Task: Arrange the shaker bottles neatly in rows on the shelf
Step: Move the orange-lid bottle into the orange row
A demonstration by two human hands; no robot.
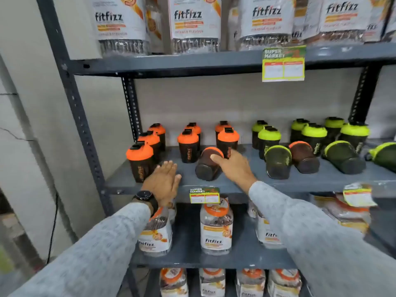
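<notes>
On the middle grey shelf (235, 185) stand several orange-lidded shaker bottles (188, 146) at left and several green-lidded ones (314, 136) at right. One orange-lidded shaker (206, 166) lies on its side, base toward me. My right hand (233, 166) rests on it, fingers over its upper side near the lid. My left hand (164, 182) hovers flat and open at the shelf's front edge, beside the nearest upright orange shaker (140, 160). Further right, a green-lidded shaker (277, 161), an orange-lidded one (304, 156) and another green one (344, 156) also lie on their sides.
FitFizz jars fill the shelf above (188, 24) and the shelves below (216, 228). Price tags hang from the shelf edges (283, 65) (204, 195). The rack's grey upright post (81, 125) stands at left, against a white wall. A further green shaker (384, 154) lies at the far right.
</notes>
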